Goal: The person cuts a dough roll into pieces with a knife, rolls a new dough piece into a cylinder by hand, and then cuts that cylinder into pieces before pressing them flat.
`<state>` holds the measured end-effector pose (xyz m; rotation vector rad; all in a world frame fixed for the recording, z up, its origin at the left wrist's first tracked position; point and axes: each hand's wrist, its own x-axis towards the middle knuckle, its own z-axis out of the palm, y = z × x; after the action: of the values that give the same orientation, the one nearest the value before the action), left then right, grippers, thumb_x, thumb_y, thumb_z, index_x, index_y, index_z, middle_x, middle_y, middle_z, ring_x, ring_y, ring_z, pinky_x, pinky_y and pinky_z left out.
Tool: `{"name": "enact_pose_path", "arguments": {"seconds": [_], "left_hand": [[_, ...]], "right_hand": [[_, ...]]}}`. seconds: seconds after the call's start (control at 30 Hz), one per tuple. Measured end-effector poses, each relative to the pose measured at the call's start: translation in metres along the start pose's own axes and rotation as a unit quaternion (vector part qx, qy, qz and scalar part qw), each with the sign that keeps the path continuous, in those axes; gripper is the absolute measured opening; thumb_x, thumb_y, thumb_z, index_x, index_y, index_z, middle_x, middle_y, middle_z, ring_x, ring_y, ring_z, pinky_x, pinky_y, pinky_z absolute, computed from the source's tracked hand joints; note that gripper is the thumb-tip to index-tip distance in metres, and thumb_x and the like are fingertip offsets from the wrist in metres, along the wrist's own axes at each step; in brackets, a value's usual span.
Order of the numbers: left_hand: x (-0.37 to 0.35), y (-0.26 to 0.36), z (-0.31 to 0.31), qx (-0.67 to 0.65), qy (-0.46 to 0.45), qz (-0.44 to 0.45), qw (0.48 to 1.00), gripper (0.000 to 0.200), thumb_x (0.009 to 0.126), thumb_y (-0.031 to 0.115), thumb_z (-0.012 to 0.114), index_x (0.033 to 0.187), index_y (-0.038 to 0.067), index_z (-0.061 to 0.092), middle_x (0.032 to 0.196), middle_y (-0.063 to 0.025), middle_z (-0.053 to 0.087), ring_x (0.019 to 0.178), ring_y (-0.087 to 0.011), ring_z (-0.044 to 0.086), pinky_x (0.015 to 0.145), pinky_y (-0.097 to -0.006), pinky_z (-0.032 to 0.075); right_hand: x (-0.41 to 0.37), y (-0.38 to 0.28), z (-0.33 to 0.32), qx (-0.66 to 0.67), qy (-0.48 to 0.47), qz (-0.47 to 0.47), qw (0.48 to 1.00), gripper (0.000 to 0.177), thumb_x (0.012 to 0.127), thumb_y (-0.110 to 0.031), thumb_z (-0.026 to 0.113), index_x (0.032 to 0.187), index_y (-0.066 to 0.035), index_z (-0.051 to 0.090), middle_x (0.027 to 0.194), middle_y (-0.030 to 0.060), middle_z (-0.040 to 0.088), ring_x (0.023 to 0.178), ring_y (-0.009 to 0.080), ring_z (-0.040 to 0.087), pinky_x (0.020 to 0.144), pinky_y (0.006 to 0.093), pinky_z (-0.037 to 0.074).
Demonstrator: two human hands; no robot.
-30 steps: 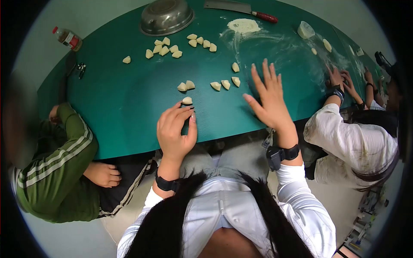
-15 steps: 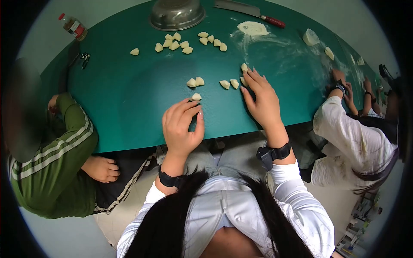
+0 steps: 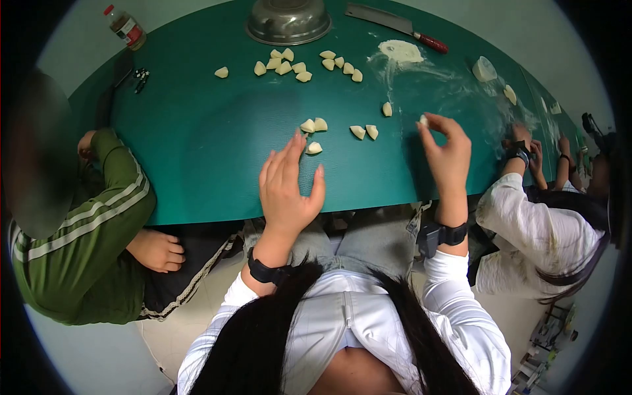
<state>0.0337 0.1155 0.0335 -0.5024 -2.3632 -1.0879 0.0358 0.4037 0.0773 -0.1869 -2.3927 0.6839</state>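
On the green table (image 3: 217, 164), my left hand (image 3: 289, 184) has its fingers apart and holds nothing, its fingertips near a dough piece (image 3: 314, 148). Two more pieces (image 3: 315, 125) sit touching just beyond. My right hand (image 3: 447, 148) is raised over the table, pinching a small pale dough piece (image 3: 423, 120) between thumb and index finger. Between the hands lie a pair of dough pieces (image 3: 364, 132) and a single one (image 3: 387, 109). Farther back several dough pieces (image 3: 283, 67) form a loose cluster, with another group (image 3: 340, 64) to its right.
A metal bowl (image 3: 288, 20), a cleaver (image 3: 382, 17), a flour pile (image 3: 401, 51) and a bottle (image 3: 126, 27) stand or lie toward the back. A person in green (image 3: 85, 230) sits at left; a person in white (image 3: 533, 224) is at right, hands at the table.
My right hand has moved right and lifted, now pinching the dough piece that lay under its fingers. My left hand has opened out beside its dough piece. The view has shifted slightly.
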Motion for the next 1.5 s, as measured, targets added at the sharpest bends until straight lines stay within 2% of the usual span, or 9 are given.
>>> {"name": "enact_pose_path", "arguments": {"seconds": [0.1, 0.4, 0.9, 1.1, 1.13, 1.3, 1.33, 1.4, 1.5], "left_hand": [[-0.002, -0.002, 0.002, 0.020, -0.008, -0.007, 1.000, 0.065, 0.087, 0.019, 0.073, 0.149, 0.007, 0.056, 0.126, -0.0117, 0.073, 0.125, -0.0311, 0.065, 0.116, -0.0515, 0.038], [0.004, 0.004, -0.006, 0.104, -0.048, 0.027, 0.993, 0.043, 0.085, 0.022, 0.074, 0.126, 0.011, 0.074, 0.145, -0.0120, 0.060, 0.129, -0.0346, 0.057, 0.112, -0.0487, 0.039], [0.001, 0.003, -0.004, 0.116, -0.017, 0.018, 0.993, 0.040, 0.084, 0.019, 0.073, 0.121, 0.005, 0.075, 0.145, -0.0131, 0.062, 0.126, -0.0340, 0.058, 0.110, -0.0466, 0.039], [0.000, 0.001, -0.003, 0.104, -0.020, 0.008, 0.994, 0.039, 0.084, 0.020, 0.074, 0.121, 0.009, 0.075, 0.142, -0.0124, 0.063, 0.127, -0.0342, 0.058, 0.109, -0.0470, 0.039], [0.001, 0.002, -0.003, 0.102, -0.020, 0.005, 0.995, 0.039, 0.084, 0.020, 0.074, 0.121, 0.009, 0.076, 0.142, -0.0120, 0.063, 0.127, -0.0342, 0.058, 0.109, -0.0471, 0.039], [0.002, 0.005, -0.004, 0.097, -0.015, -0.017, 0.995, 0.035, 0.083, 0.021, 0.074, 0.117, 0.012, 0.077, 0.142, -0.0105, 0.062, 0.127, -0.0337, 0.057, 0.109, -0.0469, 0.039], [0.001, 0.002, -0.004, 0.105, -0.028, -0.006, 0.994, 0.050, 0.083, 0.022, 0.075, 0.131, 0.010, 0.069, 0.143, -0.0128, 0.060, 0.128, -0.0350, 0.056, 0.110, -0.0474, 0.038], [0.000, -0.001, -0.001, 0.074, 0.006, -0.015, 0.997, 0.063, 0.084, 0.023, 0.076, 0.142, 0.006, 0.059, 0.144, -0.0145, 0.059, 0.129, -0.0361, 0.055, 0.111, -0.0479, 0.037], [-0.002, -0.001, 0.000, 0.069, 0.009, -0.011, 0.997, 0.079, 0.084, 0.022, 0.077, 0.153, 0.001, 0.044, 0.147, -0.0169, 0.057, 0.130, -0.0373, 0.053, 0.112, -0.0484, 0.035]], "right_hand": [[0.009, 0.007, -0.009, -0.045, -0.003, 0.016, 0.999, 0.020, 0.086, -0.016, 0.080, 0.103, -0.005, 0.078, 0.099, 0.0109, 0.076, 0.093, 0.0272, 0.075, 0.080, 0.0362, 0.057], [0.048, 0.017, -0.002, -0.096, -0.077, 0.006, 0.992, 0.020, 0.090, -0.024, 0.075, 0.102, -0.009, 0.079, 0.100, 0.0087, 0.077, 0.094, 0.0279, 0.074, 0.079, 0.0388, 0.057], [0.086, 0.031, 0.059, -0.107, -0.121, -0.078, 0.984, 0.021, 0.093, -0.029, 0.072, 0.097, -0.011, 0.081, 0.105, 0.0076, 0.073, 0.103, 0.0319, 0.068, 0.084, 0.0442, 0.056], [0.121, 0.076, 0.082, -0.135, 0.026, -0.075, 0.988, 0.039, 0.098, -0.036, 0.067, 0.123, -0.007, 0.073, 0.129, 0.0189, 0.066, 0.124, 0.0395, 0.059, 0.100, 0.0497, 0.051], [0.127, 0.093, 0.098, -0.174, 0.022, -0.081, 0.981, 0.054, 0.101, -0.042, 0.061, 0.141, -0.006, 0.062, 0.145, 0.0248, 0.057, 0.140, 0.0460, 0.047, 0.113, 0.0545, 0.041], [0.142, 0.104, 0.141, -0.262, -0.010, -0.081, 0.962, 0.066, 0.104, -0.047, 0.050, 0.158, -0.010, 0.044, 0.164, 0.0260, 0.036, 0.154, 0.0503, 0.024, 0.125, 0.0590, 0.021], [0.142, 0.105, 0.144, -0.269, -0.019, -0.080, 0.960, 0.066, 0.104, -0.046, 0.050, 0.160, -0.011, 0.041, 0.166, 0.0254, 0.033, 0.155, 0.0497, 0.022, 0.125, 0.0598, 0.019], [0.141, 0.108, 0.146, -0.276, -0.064, -0.062, 0.957, 0.066, 0.104, -0.039, 0.049, 0.163, -0.013, 0.035, 0.170, 0.0239, 0.024, 0.158, 0.0477, 0.015, 0.126, 0.0618, 0.015], [0.139, 0.120, 0.150, -0.256, -0.020, -0.140, 0.956, 0.064, 0.104, -0.034, 0.049, 0.163, -0.014, 0.035, 0.170, 0.0237, 0.025, 0.158, 0.0471, 0.015, 0.126, 0.0619, 0.015]]}}
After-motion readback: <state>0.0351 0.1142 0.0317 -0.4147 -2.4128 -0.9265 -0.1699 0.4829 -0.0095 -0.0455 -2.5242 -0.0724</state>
